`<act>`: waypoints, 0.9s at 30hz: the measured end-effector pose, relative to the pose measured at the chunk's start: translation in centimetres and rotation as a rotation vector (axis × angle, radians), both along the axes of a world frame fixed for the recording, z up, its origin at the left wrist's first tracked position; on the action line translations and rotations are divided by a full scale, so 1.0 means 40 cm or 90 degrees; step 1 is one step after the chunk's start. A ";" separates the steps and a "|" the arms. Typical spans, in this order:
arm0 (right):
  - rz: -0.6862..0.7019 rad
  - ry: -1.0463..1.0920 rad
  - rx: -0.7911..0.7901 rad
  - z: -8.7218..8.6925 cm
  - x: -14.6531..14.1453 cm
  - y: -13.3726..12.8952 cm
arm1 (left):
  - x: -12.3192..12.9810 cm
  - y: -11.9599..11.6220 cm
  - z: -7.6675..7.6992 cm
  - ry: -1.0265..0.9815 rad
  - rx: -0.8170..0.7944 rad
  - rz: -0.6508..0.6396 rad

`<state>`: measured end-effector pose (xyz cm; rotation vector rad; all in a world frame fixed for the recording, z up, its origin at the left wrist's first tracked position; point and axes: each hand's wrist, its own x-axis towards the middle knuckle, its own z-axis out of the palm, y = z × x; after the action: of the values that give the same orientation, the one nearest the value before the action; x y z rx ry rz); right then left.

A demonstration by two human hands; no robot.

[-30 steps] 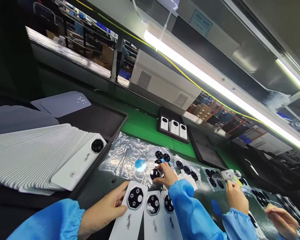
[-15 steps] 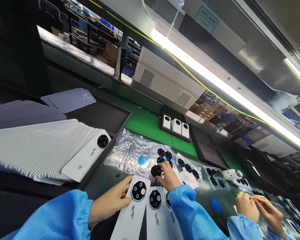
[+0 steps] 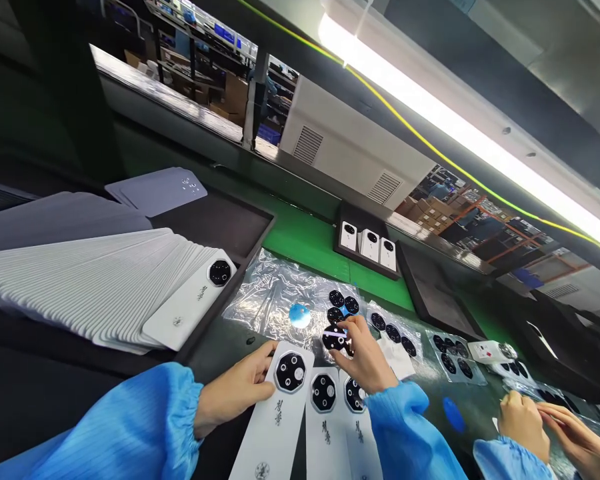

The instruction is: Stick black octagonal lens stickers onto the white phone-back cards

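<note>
A white phone back panel [image 3: 278, 427] with a black octagonal camera window lies in front of me, tilted, and my left hand [image 3: 237, 392] grips its left edge between thumb and fingers. Just beyond its upper right corner, my right hand [image 3: 364, 357] pinches a round black camera lens cover [image 3: 333, 339] by its right edge. A pale streak of reflected light crosses the cover. Beneath my right wrist are two more white panels [image 3: 326, 443], overlapping side by side. Several lens covers [image 3: 336, 299] are grouped on the clear plastic film [image 3: 273, 283] behind my right hand.
On the left, a fanned stack of white panels [image 3: 90, 287] fills a dark tray. A black tray [image 3: 365, 261] with finished-looking panels stands at the back, beside another dark tray [image 3: 433, 297]. Close on the right are a co-worker's hands [image 3: 525, 420] and more lens covers [image 3: 447, 363].
The whole view has shifted, so things appear farther right. The lens cover in my right hand has turned and now catches a streak of light. My left hand keeps its grip.
</note>
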<state>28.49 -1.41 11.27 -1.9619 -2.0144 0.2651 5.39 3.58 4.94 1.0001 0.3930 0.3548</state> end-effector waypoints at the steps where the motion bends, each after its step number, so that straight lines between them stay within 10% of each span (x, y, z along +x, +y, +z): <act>1: 0.000 0.001 0.010 0.010 -0.008 -0.016 | 0.000 0.000 0.001 0.000 -0.006 0.000; 10: 0.040 0.033 0.055 0.017 -0.095 -0.123 | 0.000 -0.006 0.025 0.031 -0.035 0.005; 27: 0.031 0.041 0.032 0.005 -0.098 -0.125 | 0.003 -0.005 0.028 0.062 -0.029 -0.003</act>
<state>24.56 -6.43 11.46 -1.8527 -2.0113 0.2825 5.50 3.36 6.08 0.9762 0.4851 0.2929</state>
